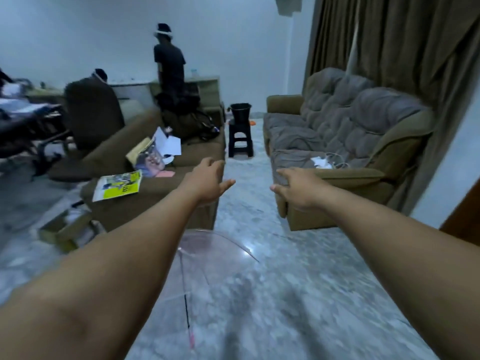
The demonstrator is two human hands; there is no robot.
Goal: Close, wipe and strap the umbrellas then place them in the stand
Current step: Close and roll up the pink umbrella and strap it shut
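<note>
A transparent open umbrella with a thin dark shaft and pink tip lies on the marble floor below my outstretched arms. My left hand reaches forward with relaxed fingers and holds nothing. My right hand is stretched out the same way, also empty. Both hands hover well above and beyond the umbrella, touching nothing. A black bucket stands on a black stool at the far end of the aisle between two sofas.
A brown sofa on the left carries magazines and papers. A grey-cushioned sofa stands on the right before brown curtains. A cardboard box sits on the floor at left. Two people are at desks in the back.
</note>
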